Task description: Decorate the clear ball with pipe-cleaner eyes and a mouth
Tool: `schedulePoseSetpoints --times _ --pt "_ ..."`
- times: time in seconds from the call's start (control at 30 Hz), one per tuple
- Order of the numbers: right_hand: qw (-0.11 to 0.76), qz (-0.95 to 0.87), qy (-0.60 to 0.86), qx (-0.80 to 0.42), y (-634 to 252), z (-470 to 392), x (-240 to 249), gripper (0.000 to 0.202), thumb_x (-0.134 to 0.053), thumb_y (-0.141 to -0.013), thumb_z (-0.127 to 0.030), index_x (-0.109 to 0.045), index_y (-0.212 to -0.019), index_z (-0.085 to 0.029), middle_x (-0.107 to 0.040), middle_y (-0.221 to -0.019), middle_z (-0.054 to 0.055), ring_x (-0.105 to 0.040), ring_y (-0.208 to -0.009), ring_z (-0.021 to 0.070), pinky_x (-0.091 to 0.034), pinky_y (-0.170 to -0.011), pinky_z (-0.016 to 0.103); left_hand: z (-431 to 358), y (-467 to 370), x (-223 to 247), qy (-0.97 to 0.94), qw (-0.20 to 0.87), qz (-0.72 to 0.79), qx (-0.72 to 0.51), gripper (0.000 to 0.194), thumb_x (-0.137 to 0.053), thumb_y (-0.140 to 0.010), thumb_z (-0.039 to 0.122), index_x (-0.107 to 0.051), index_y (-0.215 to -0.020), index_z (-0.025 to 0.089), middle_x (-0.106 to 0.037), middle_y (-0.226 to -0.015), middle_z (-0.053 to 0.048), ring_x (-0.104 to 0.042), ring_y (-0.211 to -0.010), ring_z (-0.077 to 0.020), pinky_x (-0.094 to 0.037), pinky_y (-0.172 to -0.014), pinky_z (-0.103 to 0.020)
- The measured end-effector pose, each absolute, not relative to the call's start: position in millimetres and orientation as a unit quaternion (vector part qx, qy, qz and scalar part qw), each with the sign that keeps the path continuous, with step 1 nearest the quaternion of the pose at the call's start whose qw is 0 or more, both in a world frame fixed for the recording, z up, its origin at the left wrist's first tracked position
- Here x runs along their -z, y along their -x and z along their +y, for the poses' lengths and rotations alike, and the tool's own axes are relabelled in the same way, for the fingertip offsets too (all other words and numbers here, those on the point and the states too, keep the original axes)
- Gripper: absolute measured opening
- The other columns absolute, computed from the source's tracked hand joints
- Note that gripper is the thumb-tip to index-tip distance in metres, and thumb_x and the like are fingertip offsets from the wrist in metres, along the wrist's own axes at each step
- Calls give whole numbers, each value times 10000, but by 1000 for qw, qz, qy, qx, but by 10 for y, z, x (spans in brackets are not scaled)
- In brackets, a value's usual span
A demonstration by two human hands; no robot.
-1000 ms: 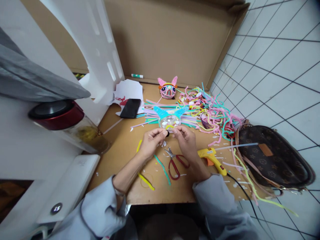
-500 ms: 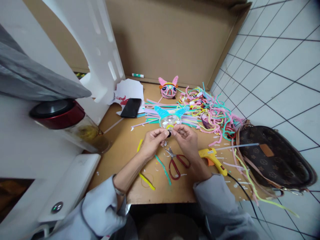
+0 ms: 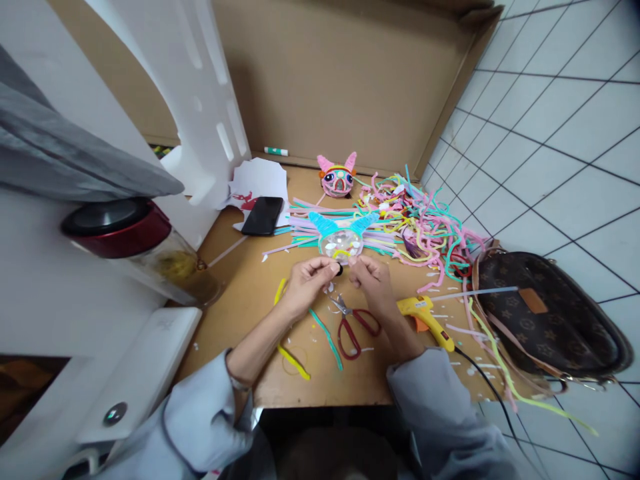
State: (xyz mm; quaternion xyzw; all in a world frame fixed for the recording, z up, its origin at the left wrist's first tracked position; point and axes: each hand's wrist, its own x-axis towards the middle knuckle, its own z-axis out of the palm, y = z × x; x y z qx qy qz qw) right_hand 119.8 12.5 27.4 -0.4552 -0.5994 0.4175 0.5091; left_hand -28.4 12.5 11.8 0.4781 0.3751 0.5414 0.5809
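Between the thumb and finger of my left hand (image 3: 311, 283) is a small black round piece (image 3: 340, 269). My right hand (image 3: 373, 279) is closed in a pinch just to its right, and whatever its fingertips hold is hidden. Just beyond both hands lies a clear round craft head (image 3: 342, 244) with a blue rim, two blue fuzzy ears and a curved yellow strip near its lower edge. Red-handled scissors (image 3: 353, 327) rest below my hands, blades pointing away from me. A teal pipe cleaner (image 3: 327, 339) and a yellow pipe cleaner (image 3: 293, 360) lie nearby.
A yellow glue gun (image 3: 425, 317) lies right of my right hand. Behind are a finished-looking pink animal head (image 3: 337, 179), heaped pipe cleaners (image 3: 425, 227) and a black phone (image 3: 263, 216). A brown handbag (image 3: 555, 320) sits at right, a red-lidded jar (image 3: 150, 247) at left.
My right hand has drawn slightly right, away from the black piece, and its fingers have curled in more. My left hand keeps its pinch in place.
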Motion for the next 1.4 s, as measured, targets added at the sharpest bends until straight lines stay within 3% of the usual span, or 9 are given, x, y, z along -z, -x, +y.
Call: schedulePoseSetpoints --times 0.13,0.27,0.5,1.07,1.4 --pt "478 -521 412 -575 -1201 156 -240 321 -566 -808 -469 -535 -651 -191 -443 -506 -66 -434 -448 81 -320 -449 212 107 307 -148 -568 504 371 -535 363 -727 -751 501 -692 -705 142 -593 -659 -8 -501 -601 -106 -389 -599 -241" --pt "473 -474 384 -636 -1186 168 -218 264 -616 -747 -406 -525 -623 -191 -465 -502 -65 -459 -421 77 -340 -408 194 101 309 -159 -594 483 362 -532 345 -699 -786 493 -709 -734 151 -650 -723 -41 -583 -686 -148 -450 -694 -273" --pt "476 -457 375 -651 -1170 163 -203 180 -639 -708 -310 -527 -633 -190 -489 -470 -69 -463 -400 72 -376 -394 181 107 304 -112 -610 473 361 -523 315 -687 -807 461 -715 -750 152 -644 -722 -43 -601 -696 -153 -470 -711 -278" --pt "465 -412 367 -692 -1169 164 -219 179 -672 -631 -293 -534 -677 -189 -549 -448 -62 -496 -380 84 -409 -368 178 111 314 -77 -617 471 360 -517 334 -684 -810 478 -717 -761 149 -626 -732 -50 -591 -697 -156 -482 -687 -283" --pt "449 -399 340 -724 -1159 183 -215 196 -688 -609 -265 -505 -618 -194 -529 -456 -68 -510 -392 91 -422 -392 196 64 269 -143 -571 549 334 -512 342 -700 -796 472 -672 -738 137 -629 -670 -18 -615 -551 -129 -492 -605 -268"
